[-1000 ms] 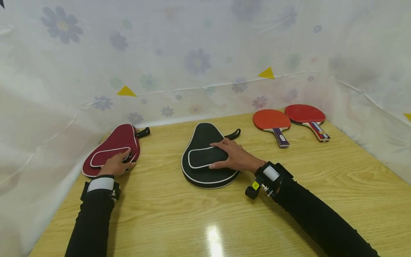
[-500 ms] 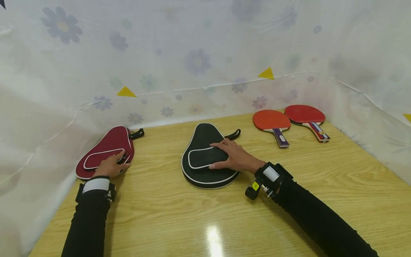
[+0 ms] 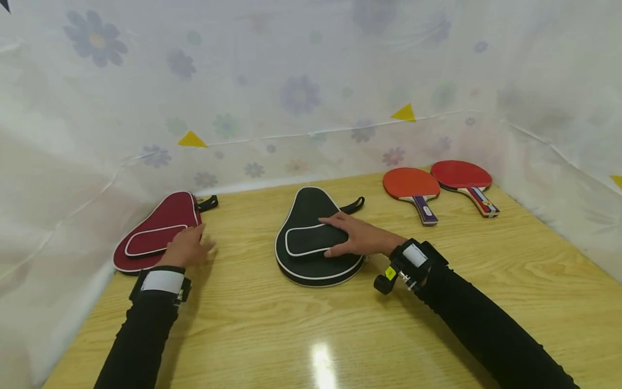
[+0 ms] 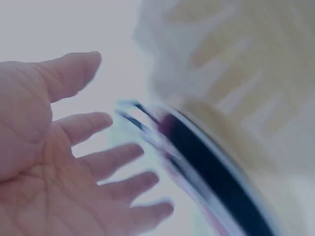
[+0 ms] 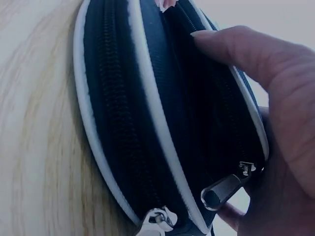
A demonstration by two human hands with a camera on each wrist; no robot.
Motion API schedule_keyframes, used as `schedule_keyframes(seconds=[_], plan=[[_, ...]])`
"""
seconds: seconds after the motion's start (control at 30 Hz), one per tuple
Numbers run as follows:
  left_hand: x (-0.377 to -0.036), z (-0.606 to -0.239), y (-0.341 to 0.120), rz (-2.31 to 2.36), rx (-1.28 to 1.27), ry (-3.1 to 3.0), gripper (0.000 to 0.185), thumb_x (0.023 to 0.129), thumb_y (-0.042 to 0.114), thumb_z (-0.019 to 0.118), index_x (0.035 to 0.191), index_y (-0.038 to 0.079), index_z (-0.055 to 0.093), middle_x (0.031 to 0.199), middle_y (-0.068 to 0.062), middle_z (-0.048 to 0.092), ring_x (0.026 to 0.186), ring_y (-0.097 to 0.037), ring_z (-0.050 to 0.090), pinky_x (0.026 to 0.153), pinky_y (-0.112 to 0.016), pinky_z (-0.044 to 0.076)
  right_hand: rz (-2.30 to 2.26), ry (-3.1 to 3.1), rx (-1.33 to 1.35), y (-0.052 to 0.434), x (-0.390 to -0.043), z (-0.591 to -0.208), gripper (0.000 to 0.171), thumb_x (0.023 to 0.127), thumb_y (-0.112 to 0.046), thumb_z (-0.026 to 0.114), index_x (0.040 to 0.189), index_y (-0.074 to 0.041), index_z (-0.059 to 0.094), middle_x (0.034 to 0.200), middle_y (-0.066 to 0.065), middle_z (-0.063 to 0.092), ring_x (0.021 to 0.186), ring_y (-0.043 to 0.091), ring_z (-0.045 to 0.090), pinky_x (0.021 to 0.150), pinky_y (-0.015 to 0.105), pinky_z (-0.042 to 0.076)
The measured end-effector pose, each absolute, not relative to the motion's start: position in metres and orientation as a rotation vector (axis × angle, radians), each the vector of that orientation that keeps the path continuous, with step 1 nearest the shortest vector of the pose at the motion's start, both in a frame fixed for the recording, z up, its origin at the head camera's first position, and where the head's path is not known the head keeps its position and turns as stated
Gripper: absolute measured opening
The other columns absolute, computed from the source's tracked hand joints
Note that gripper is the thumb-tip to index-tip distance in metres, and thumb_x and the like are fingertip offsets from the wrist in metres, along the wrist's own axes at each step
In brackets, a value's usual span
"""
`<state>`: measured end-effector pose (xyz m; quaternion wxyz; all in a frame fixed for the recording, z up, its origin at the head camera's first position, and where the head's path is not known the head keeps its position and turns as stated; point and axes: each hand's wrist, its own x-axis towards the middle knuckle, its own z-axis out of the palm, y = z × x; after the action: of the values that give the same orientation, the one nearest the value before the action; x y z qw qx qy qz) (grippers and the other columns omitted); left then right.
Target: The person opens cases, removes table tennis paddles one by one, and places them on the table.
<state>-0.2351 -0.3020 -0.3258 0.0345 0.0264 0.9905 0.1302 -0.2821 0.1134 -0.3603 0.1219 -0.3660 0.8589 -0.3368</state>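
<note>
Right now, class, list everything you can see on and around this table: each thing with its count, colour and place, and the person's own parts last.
Red paddle case: 1, dark red with white piping, far left by the curtain.
Black paddle case: 1, black with white piping, table centre, zipped.
Paddles: 2, red faces, far right corner; the left paddle, the right paddle.
Table: 1, light wood.
Curtain: white with flowers and yellow triangles, around the table.
Wrist cameras: 2, black, one on each wrist.
Left hand: fingers spread, at the red case's near edge, holding nothing.
Right hand: rests on the black case.
</note>
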Motion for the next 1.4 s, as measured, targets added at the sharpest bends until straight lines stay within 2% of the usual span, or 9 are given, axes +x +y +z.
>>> schedule_keyframes(seconds=[0.1,0.2,0.3,0.43,0.77,0.97,1.1,1.23,1.4], plan=[[-0.231,-0.320,-0.259,0.477,0.367,3.081,0.064,0.104,0.027,0.055,0.152,-0.009,0.032,0.148,-0.040,0.037,0.137,-0.055,0.034,0.108,-0.067,0.032,-1.002,2.493,-1.055,0.115,-0.283,-0.359,0.083,0.092,-0.043,0.073,0.159,-0.017,0.032,0.152,0.011,0.035,0.138,0.031,0.041,0.111,0.052,0.036],[-0.225,-0.318,-0.211,0.525,0.593,3.045,0.071,0.101,0.035,0.062,0.155,0.000,0.034,0.151,-0.034,0.037,0.138,-0.051,0.038,0.109,-0.062,0.035,-1.021,2.505,-1.039,0.115,-0.282,-0.359,0.082,0.091,-0.042,0.073,0.159,-0.017,0.034,0.152,0.010,0.035,0.140,0.032,0.040,0.111,0.053,0.035],[-0.219,-0.320,-0.172,0.469,0.747,3.007,0.077,0.095,0.042,0.069,0.157,0.009,0.037,0.154,-0.030,0.036,0.137,-0.048,0.042,0.108,-0.059,0.039,-1.032,2.522,-1.029,0.115,-0.282,-0.359,0.082,0.091,-0.042,0.074,0.158,-0.016,0.035,0.152,0.011,0.036,0.140,0.033,0.039,0.112,0.054,0.035],[-0.217,-0.325,-0.146,0.372,0.868,2.985,0.074,0.094,0.038,0.071,0.157,0.014,0.039,0.155,-0.028,0.036,0.135,-0.047,0.046,0.106,-0.054,0.043,-1.018,2.544,-1.034,0.112,-0.282,-0.363,0.081,0.092,-0.042,0.073,0.158,-0.015,0.035,0.153,0.013,0.037,0.139,0.034,0.041,0.111,0.054,0.036],[-0.228,-0.332,-0.157,0.437,0.897,2.962,0.071,0.094,0.025,0.071,0.156,0.014,0.039,0.155,-0.030,0.033,0.136,-0.045,0.045,0.105,-0.050,0.045,-0.908,2.697,-1.051,0.094,-0.271,-0.361,0.080,0.094,-0.046,0.068,0.157,-0.010,0.035,0.147,0.017,0.040,0.128,0.036,0.051,0.104,0.053,0.043],[-0.230,-0.332,-0.165,0.434,0.887,2.976,0.068,0.094,0.019,0.072,0.154,0.011,0.042,0.153,-0.033,0.035,0.135,-0.048,0.045,0.103,-0.053,0.045,-0.833,2.778,-1.041,0.083,-0.262,-0.363,0.084,0.095,-0.049,0.066,0.157,-0.004,0.032,0.142,0.019,0.044,0.120,0.035,0.056,0.100,0.051,0.046],[-0.232,-0.334,-0.167,0.415,0.880,3.014,0.067,0.092,0.017,0.073,0.153,0.010,0.045,0.150,-0.033,0.039,0.132,-0.049,0.047,0.103,-0.054,0.045,-0.842,2.751,-0.998,0.082,-0.259,-0.361,0.086,0.094,-0.050,0.067,0.158,-0.006,0.030,0.150,0.020,0.040,0.128,0.039,0.052,0.105,0.053,0.043],[-0.237,-0.335,-0.169,0.402,0.844,3.029,0.068,0.091,0.013,0.074,0.152,0.010,0.046,0.147,-0.033,0.042,0.131,-0.048,0.049,0.103,-0.054,0.045,-0.864,2.666,-1.019,0.086,-0.260,-0.357,0.085,0.095,-0.050,0.066,0.159,-0.008,0.029,0.158,0.020,0.033,0.140,0.039,0.041,0.111,0.054,0.037],[-0.243,-0.334,-0.173,0.396,0.767,3.045,0.069,0.091,0.007,0.074,0.153,0.011,0.045,0.143,-0.032,0.048,0.128,-0.047,0.052,0.102,-0.053,0.046,-0.897,2.587,-1.058,0.089,-0.261,-0.352,0.080,0.097,-0.046,0.064,0.159,-0.010,0.030,0.161,0.017,0.032,0.148,0.036,0.031,0.114,0.053,0.033]])
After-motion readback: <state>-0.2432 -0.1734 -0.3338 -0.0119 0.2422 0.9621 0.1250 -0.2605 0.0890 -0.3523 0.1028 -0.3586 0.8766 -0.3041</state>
